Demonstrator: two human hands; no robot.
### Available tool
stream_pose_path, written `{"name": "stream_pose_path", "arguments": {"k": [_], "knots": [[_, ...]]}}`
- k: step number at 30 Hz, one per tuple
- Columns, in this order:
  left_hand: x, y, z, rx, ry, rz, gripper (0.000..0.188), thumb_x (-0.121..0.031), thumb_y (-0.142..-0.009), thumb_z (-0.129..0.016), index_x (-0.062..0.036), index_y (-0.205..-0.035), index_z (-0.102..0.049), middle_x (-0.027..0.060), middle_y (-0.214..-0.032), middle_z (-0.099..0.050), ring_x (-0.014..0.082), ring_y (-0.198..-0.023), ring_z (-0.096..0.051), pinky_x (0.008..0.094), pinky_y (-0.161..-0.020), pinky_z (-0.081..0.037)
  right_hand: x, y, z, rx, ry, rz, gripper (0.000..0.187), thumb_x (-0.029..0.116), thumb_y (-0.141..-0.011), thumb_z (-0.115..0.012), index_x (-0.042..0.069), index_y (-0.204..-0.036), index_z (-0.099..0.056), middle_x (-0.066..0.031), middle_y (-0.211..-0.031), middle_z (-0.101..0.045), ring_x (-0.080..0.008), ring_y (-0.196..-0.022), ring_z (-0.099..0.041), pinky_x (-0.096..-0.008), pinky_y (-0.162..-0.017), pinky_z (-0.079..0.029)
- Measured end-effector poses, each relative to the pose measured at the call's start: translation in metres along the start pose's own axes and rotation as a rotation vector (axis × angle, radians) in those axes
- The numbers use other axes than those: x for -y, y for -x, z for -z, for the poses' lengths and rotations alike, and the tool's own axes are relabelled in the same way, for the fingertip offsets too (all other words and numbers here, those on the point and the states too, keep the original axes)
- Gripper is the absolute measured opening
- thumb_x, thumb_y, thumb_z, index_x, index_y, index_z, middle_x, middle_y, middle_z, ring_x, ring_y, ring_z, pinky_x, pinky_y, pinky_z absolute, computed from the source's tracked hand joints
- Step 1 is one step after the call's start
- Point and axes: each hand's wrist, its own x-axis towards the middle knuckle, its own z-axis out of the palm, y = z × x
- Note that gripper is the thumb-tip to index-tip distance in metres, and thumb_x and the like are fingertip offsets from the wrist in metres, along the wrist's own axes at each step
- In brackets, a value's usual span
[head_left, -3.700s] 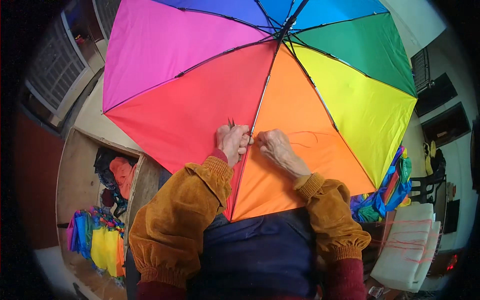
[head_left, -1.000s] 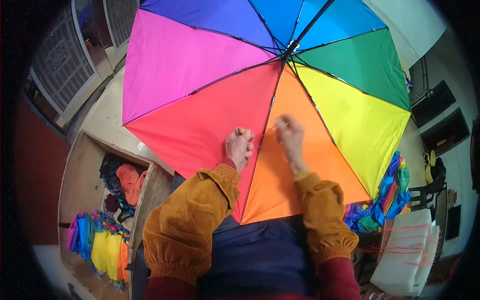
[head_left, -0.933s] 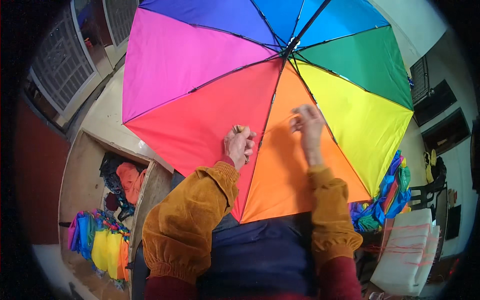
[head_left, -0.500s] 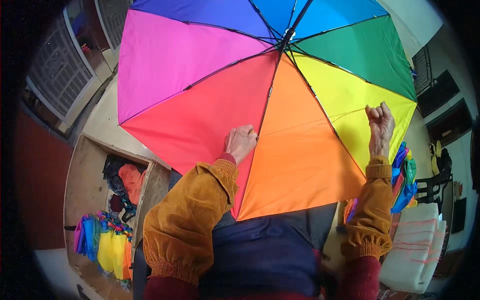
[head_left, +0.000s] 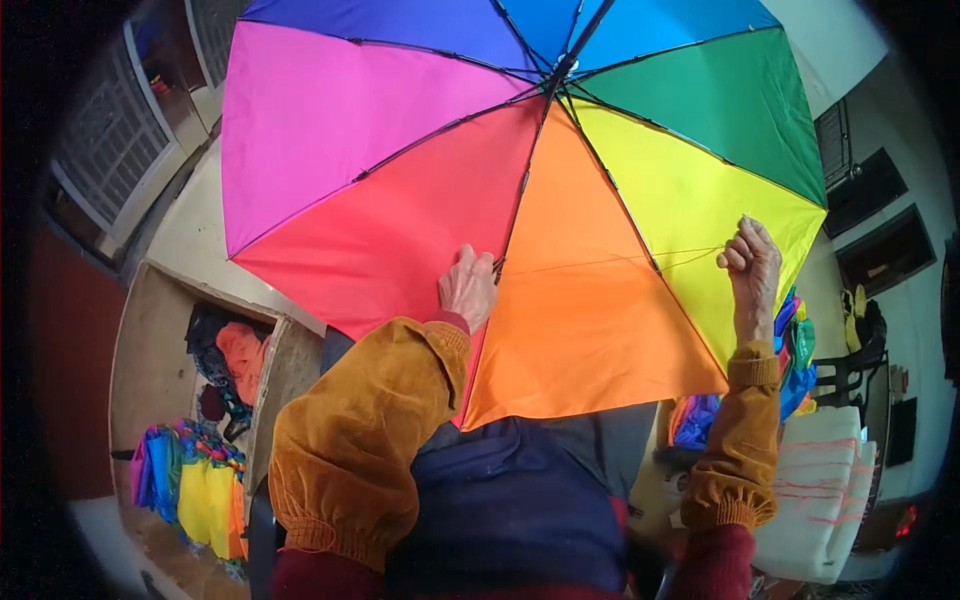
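An open umbrella (head_left: 400, 215) with rainbow-coloured panels fills the middle, its inner side and dark ribs facing me. My left hand (head_left: 468, 287) is closed at the rib (head_left: 513, 225) between the red and orange panels, fingertips on the rib. From there a thin thread (head_left: 580, 262) runs right across the orange and yellow panels to my right hand (head_left: 752, 262). That hand is raised before the yellow panel, fingers pinched on the thread. Any needle is too small to make out. The umbrella's lower edge hangs over my lap.
At left stands a wooden box (head_left: 150, 340) holding dark and coral cloth and folded rainbow fabric (head_left: 205, 495). More rainbow fabric (head_left: 795, 350) lies beyond my right forearm. A white block-like bundle (head_left: 815, 490) with red strands sits at lower right, near a dark chair (head_left: 850, 370).
My right hand has come down a little and turned, with the thread slacker near it. The left hand stays at the same rib, its fingers shifted. The whole view has moved slightly.
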Motion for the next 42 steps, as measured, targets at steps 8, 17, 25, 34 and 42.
{"name": "stream_pose_path", "arguments": {"k": [8, 17, 25, 34, 42], "knots": [[0.002, 0.003, -0.004, 0.048, 0.03, 0.009, 0.015, -0.013, -0.073, -0.056, 0.0, -0.08, -0.052, 0.02, -0.081, -0.05, 0.0379, -0.07, -0.055, 0.0469, -0.059, -0.044, 0.064, -0.029, 0.056, 0.09, -0.142, 0.224, 0.013, 0.013, -0.087, -0.054, 0.009, -0.076, -0.048, 0.0059, -0.057, -0.03, -0.0056, -0.048, -0.029, -0.022, -0.056, -0.037], [0.0, -0.009, 0.008, 0.142, 0.568, 0.11, 0.014, -0.013, -0.075, -0.056, -0.0013, -0.068, -0.051, 0.0057, -0.059, -0.049, 0.0153, -0.053, -0.047, 0.0312, -0.05, -0.038, 0.016, -0.044, -0.052, 0.081, 0.255, 0.324, 0.012, 0.016, -0.082, -0.054, 0.004, -0.081, -0.055, -0.0036, -0.068, -0.05, -0.0134, -0.058, -0.052, -0.0297, -0.058, -0.048], [-0.001, -0.011, 0.025, 0.005, 0.913, 0.438, 0.019, -0.02, -0.078, -0.06, -0.0082, -0.065, -0.052, -0.0054, -0.053, -0.043, 0.0038, -0.043, -0.038, 0.0214, -0.037, -0.03, -0.171, 0.047, -0.148, 0.626, 0.803, 0.051, 0.013, 0.01, -0.077, -0.055, -0.002, -0.073, -0.057, -0.009, -0.054, -0.052, -0.0184, -0.056, -0.057, -0.0345, -0.047, -0.042], [0.008, -0.011, 0.009, 0.019, 0.904, 0.503, 0.016, -0.017, -0.075, -0.059, -0.005, -0.067, -0.052, -0.0006, -0.057, -0.05, 0.0092, -0.048, -0.044, 0.0275, -0.042, -0.035, -0.217, 0.047, -0.155, 0.455, 0.872, 0.529, 0.009, 0.007, -0.078, -0.054, -0.002, -0.075, -0.053, -0.0151, -0.056, -0.051, -0.0206, -0.05, -0.052, -0.0355, -0.047, -0.04], [0.0, -0.01, 0.021, 0.002, 1.186, 0.589, 0.015, -0.018, -0.082, -0.058, -0.009, -0.077, -0.048, -0.004, -0.06, -0.044, 0.0023, -0.043, -0.037, 0.0171, -0.033, -0.029, -0.153, 0.029, -0.157, 0.122, 0.195, -0.082, 0.013, 0.012, -0.082, -0.055, 0.0, -0.076, -0.053, -0.0101, -0.066, -0.058, -0.0135, -0.054, -0.054, -0.0306, -0.047, -0.043]]}}
